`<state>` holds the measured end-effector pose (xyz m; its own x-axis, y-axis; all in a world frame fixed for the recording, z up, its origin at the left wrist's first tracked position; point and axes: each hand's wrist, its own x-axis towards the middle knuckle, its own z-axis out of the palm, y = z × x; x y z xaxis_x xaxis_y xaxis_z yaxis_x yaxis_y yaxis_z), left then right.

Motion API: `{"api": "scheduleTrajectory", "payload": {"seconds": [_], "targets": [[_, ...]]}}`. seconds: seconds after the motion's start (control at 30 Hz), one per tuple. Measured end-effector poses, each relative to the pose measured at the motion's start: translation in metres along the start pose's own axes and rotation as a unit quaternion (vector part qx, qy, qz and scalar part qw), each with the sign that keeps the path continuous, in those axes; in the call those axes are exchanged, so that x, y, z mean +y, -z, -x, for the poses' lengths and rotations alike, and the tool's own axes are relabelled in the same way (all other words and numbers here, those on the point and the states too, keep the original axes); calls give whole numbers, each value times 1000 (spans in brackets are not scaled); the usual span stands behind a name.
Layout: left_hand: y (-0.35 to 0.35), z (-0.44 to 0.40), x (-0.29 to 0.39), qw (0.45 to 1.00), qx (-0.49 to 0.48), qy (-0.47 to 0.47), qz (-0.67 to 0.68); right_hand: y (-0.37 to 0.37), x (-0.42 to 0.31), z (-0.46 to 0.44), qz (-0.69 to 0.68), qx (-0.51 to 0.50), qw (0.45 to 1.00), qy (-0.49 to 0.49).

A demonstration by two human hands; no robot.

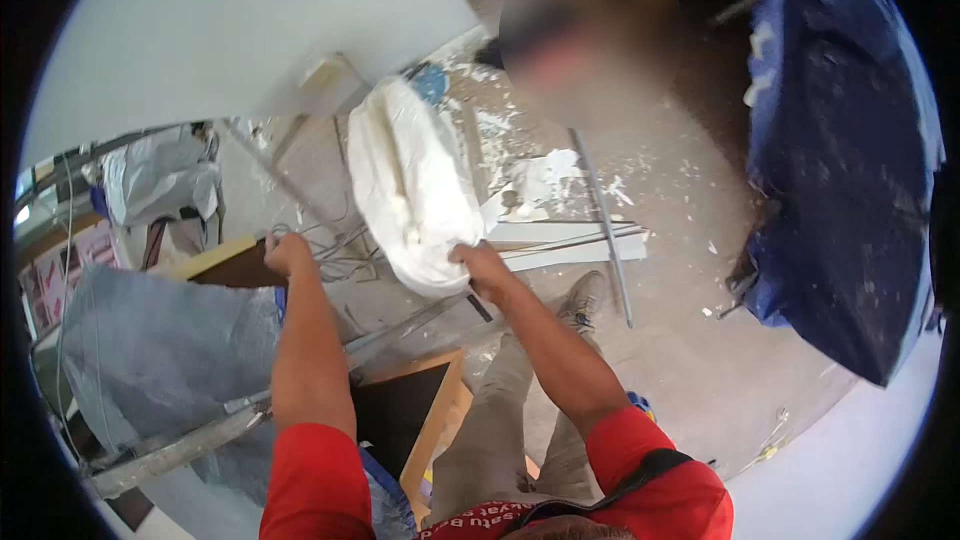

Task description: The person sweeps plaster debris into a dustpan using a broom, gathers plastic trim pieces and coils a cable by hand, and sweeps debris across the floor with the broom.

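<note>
My right hand [483,270] is closed on the lower rim of a white sack [415,190], which hangs in front of me with its folds running lengthwise. To the left, my left hand [288,255] is held out with its fingers curled closed. What it grips, if anything, is hidden from view. Just beyond that hand lie loops of thin grey wire [345,262]. A dark board with a pale yellow edge [225,258] is right beside the left hand.
White scraps [545,178] litter the floor around white strips [570,245] and a metal rod [605,230]. A dark blue tarp [845,150] hangs at right. Grey sheeting [170,340], a metal pole [180,450] and a wood-framed dark panel [450,385] are close at left. The top centre is blurred.
</note>
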<state>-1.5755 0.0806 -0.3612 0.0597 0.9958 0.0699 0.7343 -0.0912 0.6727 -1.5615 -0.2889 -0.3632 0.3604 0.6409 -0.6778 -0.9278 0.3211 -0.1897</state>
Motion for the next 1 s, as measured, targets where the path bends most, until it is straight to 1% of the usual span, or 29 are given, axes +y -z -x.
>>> {"api": "scheduleTrajectory", "payload": {"seconds": [0.03, 0.07, 0.1, 0.13, 0.17, 0.2, 0.27, 0.3, 0.33, 0.37, 0.4, 0.43, 0.5, 0.63, 0.67, 0.7, 0.73, 0.77, 0.8, 0.83, 0.87, 0.9, 0.97, 1.0], "targets": [[1, -8, 1, 1000, -15, -1, 13, -3, -6, 12, 76, 12, 997, -2], [-4, -12, 7, 999, -28, -2, 27, -8, 3, 27, 123, -10, 985, 123], [-3, -7, 20, 999, -15, -31, -27, -33, -35, 77, 263, 95, 959, 51], [1, -2, 31, 994, -7, -62, -87, -23, -34, 91, 174, 54, 979, 93], [2, -5, 29, 989, -32, -113, -91, -6, -29, 107, 82, 25, 986, 143], [2, -7, 27, 981, -56, -163, -92, 26, -20, 122, 127, 65, 979, 146], [-8, -24, 24, 970, -108, -217, -3, 69, -16, 178, 38, 126, 978, 165], [-12, -31, 22, 960, -138, -240, 42, 88, -23, 215, 49, 126, 970, 204], [4, 6, 59, 933, -82, -317, -149, 96, -34, 257, 43, 163, 967, 190], [3, 1, 60, 946, -120, -281, -106, 103, -44, 299, 36, 198, 964, 175], [23, 48, 95, 922, -134, -291, -218, 118, -39, 321, 1, 178, 951, 254], [16, 41, 92, 915, -133, -312, -218, 119, -44, 346, -25, 213, 946, 245], [11, 31, 87, 896, -147, -352, -227, 126, -44, 377, 1, 260, 926, 275], [-11, 2, 72, 856, -223, -399, -240, 157, -22, 428, 20, 295, 917, 266], [-10, 16, 81, 848, -237, -407, -244, 170, -10, 441, 16, 350, 906, 240], [-7, 31, 88, 845, -216, -420, -251, 182, 1, 454, 9, 401, 892, 210], [0, 56, 102, 842, -195, -433, -258, 193, 10, 469, -3, 413, 881, 230], [8, 78, 117, 837, -150, -451, -273, 205, 21, 484, -15, 425, 870, 249], [6, 80, 119, 833, -150, -457, -273, 227, 40, 501, -37, 463, 850, 249], [3, 82, 118, 850, -156, -450, -227, 249, 57, 522, -57, 500, 828, 247], [1, 85, 119, 865, -161, -440, -178, 262, 61, 541, 6, 556, 788, 264], [1, 88, 122, 863, -161, -445, -178, 274, 62, 559, 68, 608, 741, 277], [5, 98, 133, 854, -189, -461, -148, 286, 54, 600, 32, 648, 716, 258], [3, 96, 137, 850, -191, -468, -150, 315, 73, 625, 34, 649, 716, 253]]}}
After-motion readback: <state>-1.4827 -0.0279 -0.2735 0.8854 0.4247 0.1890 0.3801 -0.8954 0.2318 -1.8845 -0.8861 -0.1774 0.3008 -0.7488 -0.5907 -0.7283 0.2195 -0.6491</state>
